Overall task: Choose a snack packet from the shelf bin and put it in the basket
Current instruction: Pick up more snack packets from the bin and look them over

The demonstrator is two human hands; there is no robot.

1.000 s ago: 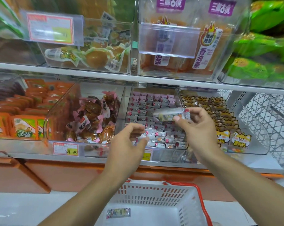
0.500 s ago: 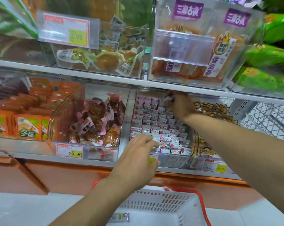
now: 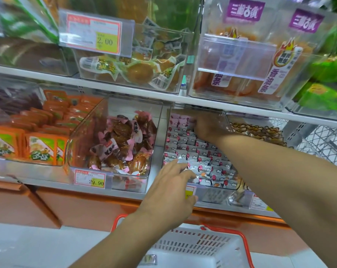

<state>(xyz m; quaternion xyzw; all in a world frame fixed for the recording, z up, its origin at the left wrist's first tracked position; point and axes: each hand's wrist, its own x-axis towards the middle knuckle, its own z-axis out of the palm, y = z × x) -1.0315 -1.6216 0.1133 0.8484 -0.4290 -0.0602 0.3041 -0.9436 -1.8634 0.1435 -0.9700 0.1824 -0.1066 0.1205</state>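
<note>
A clear shelf bin on the lower shelf holds rows of small silver-and-pink snack packets. My right hand reaches deep to the back of this bin, over the rear packets. Its fingertips are hidden, so I cannot see whether it holds one. My left hand lies at the bin's front edge, with straight fingers touching the front packets. The white basket with a red handle stands below, and one small packet lies inside it.
Left of it is a bin of brown pink-wrapped snacks, then orange packets. To the right stands a bin of cat-print packets. An upper shelf with more bins hangs low over the right hand. Price tags line the shelf edge.
My right hand, which held a packet in front of the bin, has moved to the bin's back. My left hand has moved forward onto the front packets. The view has come closer.
</note>
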